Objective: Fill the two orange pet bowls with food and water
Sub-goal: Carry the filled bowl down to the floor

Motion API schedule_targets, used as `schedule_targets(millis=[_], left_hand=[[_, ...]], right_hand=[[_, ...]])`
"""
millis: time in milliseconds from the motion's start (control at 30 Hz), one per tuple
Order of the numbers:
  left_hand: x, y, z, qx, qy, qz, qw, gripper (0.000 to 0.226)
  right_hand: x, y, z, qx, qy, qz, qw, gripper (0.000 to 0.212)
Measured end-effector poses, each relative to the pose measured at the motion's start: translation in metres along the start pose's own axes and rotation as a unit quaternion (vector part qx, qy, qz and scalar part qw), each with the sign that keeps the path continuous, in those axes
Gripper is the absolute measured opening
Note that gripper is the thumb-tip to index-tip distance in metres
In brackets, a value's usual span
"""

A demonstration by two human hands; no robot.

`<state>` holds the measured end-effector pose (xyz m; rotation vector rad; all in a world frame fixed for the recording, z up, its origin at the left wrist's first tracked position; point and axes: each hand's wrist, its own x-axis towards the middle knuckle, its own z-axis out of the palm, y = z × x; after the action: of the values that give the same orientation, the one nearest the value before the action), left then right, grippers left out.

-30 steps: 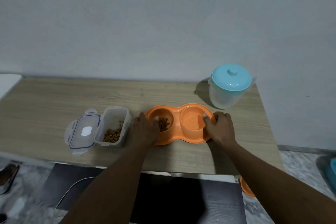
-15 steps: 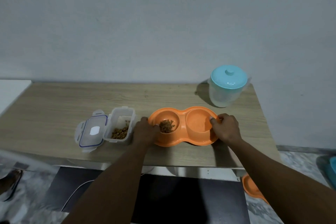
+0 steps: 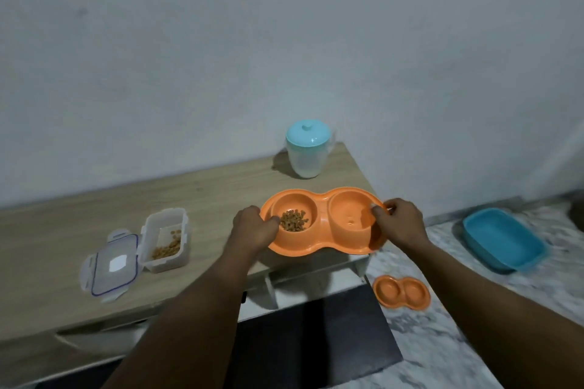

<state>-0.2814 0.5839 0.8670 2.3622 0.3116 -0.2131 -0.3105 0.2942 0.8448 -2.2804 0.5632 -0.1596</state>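
The orange double bowl (image 3: pixel 322 240) is at the front right corner of the table (image 3: pixel 63 230), with its near rim past the table's edge. It looks lifted rather than resting on the wood. Your left hand (image 3: pixel 252 229) grips the left rim with its thumb hooked into the left well (image 3: pixel 292 208), next to the kibble (image 3: pixel 294 219). Your right hand (image 3: pixel 399 224) pinches the right rim, its fingertips reaching over into the right well (image 3: pixel 350 215). That well shows a few specks that may be bubbles on clear water, but you can't be sure from here.

Assume it holds liquid and keep the dish level. Move both hands at the same pace and lower it slowly, because a tilt to either side would send water onto the kibble or over the rim. Keep your thumb out of the food.

On the table to your left, the open food container (image 3: pixel 166 240) has some kibble left in it, and its lid (image 3: pixel 112 265) lies just beside it. The pitcher (image 3: pixel 308 148) with the teal lid stands at the back, by the wall.

A second orange double bowl (image 3: pixel 401 292) lies on the marble floor (image 3: pixel 442 341) below the corner and looks empty. A blue tray (image 3: pixel 502 238) lies further right. If you are heading for the floor, the table corner and that second dish are in your way, so go wide of both.
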Motion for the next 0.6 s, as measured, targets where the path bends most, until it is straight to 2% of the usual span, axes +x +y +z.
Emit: schedule_targets(millis=[167,333,600], left_hand=[[-0.026,0.069,0.047,0.01,-0.048,0.072,0.996,0.027],[-0.047,0.14,0.114,0.019,-0.101,0.138,0.985,0.033],[-0.066,0.245,0.25,0.012,-0.155,0.136,0.978,0.036]], right_hand=[[-0.017,0.054,-0.076,0.016,0.054,0.061,0.997,0.043],[-0.015,0.122,-0.147,0.025,0.111,0.114,0.987,0.045],[0.04,0.239,-0.246,0.047,0.135,0.164,0.976,0.039]])
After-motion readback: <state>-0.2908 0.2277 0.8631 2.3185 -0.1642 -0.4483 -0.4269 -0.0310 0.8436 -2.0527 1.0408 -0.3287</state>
